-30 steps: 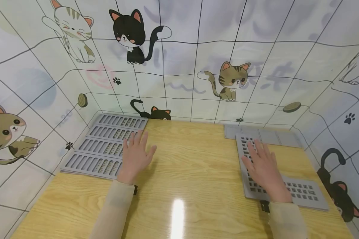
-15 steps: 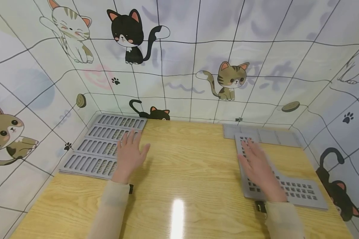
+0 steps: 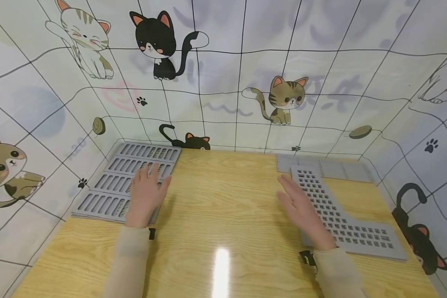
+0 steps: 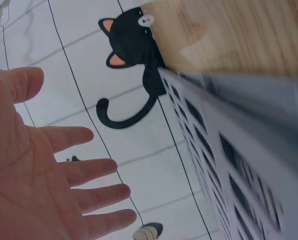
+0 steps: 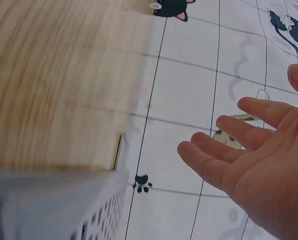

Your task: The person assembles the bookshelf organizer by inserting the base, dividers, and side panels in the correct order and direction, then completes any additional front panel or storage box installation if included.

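Note:
My left hand point(image 3: 145, 196) hovers over the right part of a grey slotted panel point(image 3: 119, 174), which has rows of long rounded slots. Its fingers are straight and slightly spread, and the palm in the left wrist view holds nothing. Several slots show a striped pattern inside. Over on the right, my right hand point(image 3: 299, 211) is held above the left edge of an L-shaped grey panel point(image 3: 348, 223) dotted with small square holes. Those fingers are extended too, and the right wrist view shows the bare palm beside the panel's edge point(image 5: 54, 205).
Flat grey plates point(image 3: 339, 169) lie at the back right, partly under the L-shaped panel. The wooden table point(image 3: 223, 198) runs between the two panels. A cloth wall point(image 3: 223, 82) printed with cats and grid lines encloses the back and both sides.
Both hands have moved left in the head view. The right hand has shifted from over the L-shaped panel to its left edge, turning sideways. The panels have stayed in place.

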### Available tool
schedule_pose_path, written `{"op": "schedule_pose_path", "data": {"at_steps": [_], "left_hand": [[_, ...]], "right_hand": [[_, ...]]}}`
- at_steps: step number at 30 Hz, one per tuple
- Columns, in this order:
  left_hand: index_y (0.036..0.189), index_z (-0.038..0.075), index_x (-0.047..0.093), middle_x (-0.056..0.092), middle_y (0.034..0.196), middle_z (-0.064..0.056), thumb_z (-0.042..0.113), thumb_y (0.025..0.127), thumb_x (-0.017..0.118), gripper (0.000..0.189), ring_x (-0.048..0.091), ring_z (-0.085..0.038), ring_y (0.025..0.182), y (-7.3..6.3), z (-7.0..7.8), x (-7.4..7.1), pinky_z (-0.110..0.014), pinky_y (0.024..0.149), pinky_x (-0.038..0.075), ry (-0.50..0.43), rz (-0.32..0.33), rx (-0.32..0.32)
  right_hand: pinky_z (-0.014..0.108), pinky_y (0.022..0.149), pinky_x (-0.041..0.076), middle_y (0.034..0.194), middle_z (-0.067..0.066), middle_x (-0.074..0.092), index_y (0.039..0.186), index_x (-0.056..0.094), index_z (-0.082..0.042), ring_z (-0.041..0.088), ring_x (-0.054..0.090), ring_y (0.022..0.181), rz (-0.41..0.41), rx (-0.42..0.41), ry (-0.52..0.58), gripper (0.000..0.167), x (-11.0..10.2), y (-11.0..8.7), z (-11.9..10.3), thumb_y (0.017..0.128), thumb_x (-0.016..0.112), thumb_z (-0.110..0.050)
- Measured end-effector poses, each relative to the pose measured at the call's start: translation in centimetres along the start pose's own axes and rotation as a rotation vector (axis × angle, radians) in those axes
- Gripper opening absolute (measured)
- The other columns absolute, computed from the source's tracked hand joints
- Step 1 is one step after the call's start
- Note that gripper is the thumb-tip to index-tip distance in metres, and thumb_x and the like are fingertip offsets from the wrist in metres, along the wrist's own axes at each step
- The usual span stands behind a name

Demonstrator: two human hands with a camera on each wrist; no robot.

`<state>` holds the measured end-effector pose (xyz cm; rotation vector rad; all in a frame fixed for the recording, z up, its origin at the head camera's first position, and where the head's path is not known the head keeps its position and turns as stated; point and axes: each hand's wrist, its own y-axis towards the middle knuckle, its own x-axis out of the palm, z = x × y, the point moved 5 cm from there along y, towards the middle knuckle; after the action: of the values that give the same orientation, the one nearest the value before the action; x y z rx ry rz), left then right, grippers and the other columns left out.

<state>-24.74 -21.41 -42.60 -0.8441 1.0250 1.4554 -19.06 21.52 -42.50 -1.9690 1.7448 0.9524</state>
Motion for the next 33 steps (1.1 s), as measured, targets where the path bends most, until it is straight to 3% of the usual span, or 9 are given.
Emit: {"op": "schedule_pose_path", "data": {"at_steps": [5,9,12,23,28,33], "left_hand": [[0.159,-0.007,0.026,0.022,0.159,-0.042,0.047,0.11,0.038,0.074,0.021,-0.062,0.145,-0.2,-1.7,-0.6,-0.074,0.116,0.019,0.007,0.011,-0.01],[0.158,-0.009,0.025,0.022,0.157,-0.044,0.047,0.11,0.036,0.075,0.02,-0.065,0.143,0.0,-3.5,-0.8,-0.076,0.113,0.02,0.035,-0.03,-0.036],[0.157,-0.011,0.026,0.021,0.157,-0.046,0.046,0.11,0.037,0.075,0.019,-0.067,0.142,0.5,-4.9,-0.8,-0.078,0.112,0.02,0.058,-0.065,-0.044],[0.153,-0.018,0.025,0.019,0.151,-0.052,0.052,0.109,0.031,0.083,0.021,-0.072,0.135,2.9,-10.2,-0.8,-0.079,0.109,0.024,0.151,-0.223,-0.098],[0.155,-0.017,0.022,0.015,0.15,-0.053,0.055,0.109,0.029,0.086,0.019,-0.074,0.133,3.1,-11.2,-0.9,-0.082,0.106,0.025,0.162,-0.28,-0.147],[0.153,-0.019,0.021,0.019,0.147,-0.055,0.051,0.109,0.034,0.083,0.022,-0.074,0.132,3.1,-11.8,-0.6,-0.08,0.106,0.028,0.178,-0.316,-0.155]], "right_hand": [[0.071,0.117,0.024,0.165,0.025,0.029,0.157,0.038,0.001,0.048,0.023,0.152,0.006,-0.07,0.081,0.052,1.3,0.6,-0.9,0.112,0.045,-0.023],[0.067,0.109,0.04,0.16,0.029,0.037,0.154,0.041,0.005,0.05,0.038,0.144,0.007,-0.121,0.097,0.049,2.5,1.1,-1.6,0.11,0.047,-0.017],[0.063,0.103,0.048,0.157,0.028,0.041,0.153,0.043,0.005,0.049,0.048,0.137,-0.006,-0.109,0.108,0.049,3.4,1.6,-1.8,0.11,0.048,-0.018],[0.059,0.107,0.047,0.159,0.021,0.043,0.155,0.044,-0.003,0.043,0.054,0.134,-0.047,0.001,0.184,0.05,5.1,2.7,-1.7,0.111,0.048,-0.025],[0.057,0.108,0.047,0.157,0.021,0.044,0.157,0.04,-0.001,0.041,0.056,0.132,-0.044,0.034,0.229,0.053,5.6,2.8,-1.7,0.11,0.05,-0.023],[0.056,0.105,0.05,0.155,0.023,0.046,0.156,0.039,0.001,0.041,0.057,0.13,-0.048,0.015,0.27,0.054,6.2,2.6,-1.9,0.109,0.052,-0.022]]}}
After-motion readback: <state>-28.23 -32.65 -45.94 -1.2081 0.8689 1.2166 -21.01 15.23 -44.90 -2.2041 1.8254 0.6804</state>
